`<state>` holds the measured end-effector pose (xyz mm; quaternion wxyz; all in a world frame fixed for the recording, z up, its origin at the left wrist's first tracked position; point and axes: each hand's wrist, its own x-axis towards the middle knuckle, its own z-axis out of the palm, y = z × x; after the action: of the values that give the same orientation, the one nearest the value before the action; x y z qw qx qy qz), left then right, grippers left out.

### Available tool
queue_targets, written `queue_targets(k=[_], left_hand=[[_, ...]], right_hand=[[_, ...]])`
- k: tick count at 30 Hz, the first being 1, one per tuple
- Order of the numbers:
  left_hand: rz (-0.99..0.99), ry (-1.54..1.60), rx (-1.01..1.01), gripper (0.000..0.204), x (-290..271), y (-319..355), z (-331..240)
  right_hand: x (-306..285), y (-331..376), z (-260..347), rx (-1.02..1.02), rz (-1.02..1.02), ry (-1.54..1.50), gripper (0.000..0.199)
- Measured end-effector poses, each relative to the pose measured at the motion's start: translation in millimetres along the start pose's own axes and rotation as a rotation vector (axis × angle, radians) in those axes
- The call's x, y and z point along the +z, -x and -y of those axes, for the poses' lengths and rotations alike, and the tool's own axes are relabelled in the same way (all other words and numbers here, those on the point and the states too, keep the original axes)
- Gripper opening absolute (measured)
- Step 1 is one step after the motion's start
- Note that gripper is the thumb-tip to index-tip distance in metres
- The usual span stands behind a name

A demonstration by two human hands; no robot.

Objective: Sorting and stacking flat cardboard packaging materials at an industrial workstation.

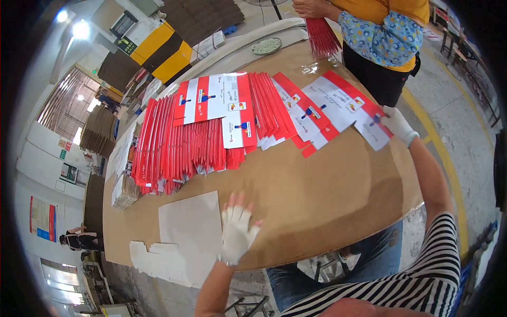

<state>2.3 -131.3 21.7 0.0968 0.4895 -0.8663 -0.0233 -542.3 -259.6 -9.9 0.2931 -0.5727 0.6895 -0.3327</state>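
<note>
My left hand (237,232), in a fingerless white glove, rests with fingers spread on the brown tabletop, beside the right edge of a white cardboard sheet (191,214). Over at the right, my gloved right hand (398,126) pinches the edge of a red-and-white printed flat carton (373,132). That carton overlaps other printed flat cartons (311,113) fanned out on the table. A long row of red-edged flat cartons (182,142) stands packed on the far left side, with a few lying face up on top.
The brown table (296,201) has a curved edge. Torn white cardboard (158,259) hangs at its front left. Beyond the far right side, a person (377,37) in yellow with patterned sleeves holds a bundle of red cartons (322,39). A round dish (266,46) sits at the back.
</note>
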Motion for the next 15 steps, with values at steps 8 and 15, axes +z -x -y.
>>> queue_targets(k=[8,15], left_hand=[[0.001,-0.369,0.317,0.07,28.0,-217.1,-35.7],[0.255,-0.568,0.168,0.064,62.3,-268.6,-26.7]], right_hand=[[44.9,-82.5,12.6,-0.194,-0.074,0.097,0.023],[99.7,-92.8,56.2,-0.115,0.116,0.175,0.037]])
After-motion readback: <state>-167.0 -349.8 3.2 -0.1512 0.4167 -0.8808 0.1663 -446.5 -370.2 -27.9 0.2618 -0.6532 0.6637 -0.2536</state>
